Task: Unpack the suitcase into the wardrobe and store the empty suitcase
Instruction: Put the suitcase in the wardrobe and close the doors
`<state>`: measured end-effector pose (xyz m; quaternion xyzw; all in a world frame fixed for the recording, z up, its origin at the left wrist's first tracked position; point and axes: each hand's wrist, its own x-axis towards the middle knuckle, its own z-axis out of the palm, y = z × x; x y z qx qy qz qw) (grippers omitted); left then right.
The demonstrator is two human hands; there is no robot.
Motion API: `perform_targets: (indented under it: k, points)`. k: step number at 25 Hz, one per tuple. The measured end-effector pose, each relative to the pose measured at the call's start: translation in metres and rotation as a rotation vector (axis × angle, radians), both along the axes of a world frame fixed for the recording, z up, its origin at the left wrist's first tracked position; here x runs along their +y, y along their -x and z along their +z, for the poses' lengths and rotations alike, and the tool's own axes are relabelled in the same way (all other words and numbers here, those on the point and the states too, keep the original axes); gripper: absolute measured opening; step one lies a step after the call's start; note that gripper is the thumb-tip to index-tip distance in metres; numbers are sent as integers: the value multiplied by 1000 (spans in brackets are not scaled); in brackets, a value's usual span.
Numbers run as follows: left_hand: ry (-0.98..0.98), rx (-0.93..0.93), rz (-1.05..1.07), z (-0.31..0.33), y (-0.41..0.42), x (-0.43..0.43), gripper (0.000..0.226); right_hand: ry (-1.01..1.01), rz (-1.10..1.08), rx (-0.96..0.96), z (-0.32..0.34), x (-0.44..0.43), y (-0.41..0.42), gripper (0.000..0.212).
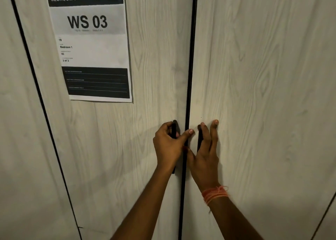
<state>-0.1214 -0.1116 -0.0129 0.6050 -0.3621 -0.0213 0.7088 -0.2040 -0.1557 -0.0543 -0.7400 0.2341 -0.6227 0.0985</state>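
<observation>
Both hands (185, 147) on wardrobe door handles (174, 129)

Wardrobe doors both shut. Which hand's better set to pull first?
Left. The left hand is already curled around the left door handle; the right hand lies with fingers extended along the right door handle.

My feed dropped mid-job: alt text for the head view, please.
Both hands are on the black handles of two closed wardrobe doors: left hand curled round the left handle, right hand on the right handle. A paper sign reads "WS 03".
</observation>
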Motion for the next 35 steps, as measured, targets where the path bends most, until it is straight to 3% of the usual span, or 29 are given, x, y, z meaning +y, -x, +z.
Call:
perform_targets:
  k: [6, 10, 18, 24, 35]
  points:
    - [3, -109, 145, -3, 5, -7, 52, -46, -14, 15, -1, -12, -3, 81]
    - [17, -185, 168, -5, 4, -12, 33, -57, 5, 22, -1, -18, -6, 81]
    - [6, -167, 209, -3, -4, -22, 25, -50, -36, 39, 1, -26, -13, 85]
    - [21, -122, 266, -7, -4, -26, 27, -19, -101, 22, -3, -22, -14, 74]
    - [-9, -159, 269, -11, -8, -36, 30, -23, -67, 33, -8, -36, -22, 79]
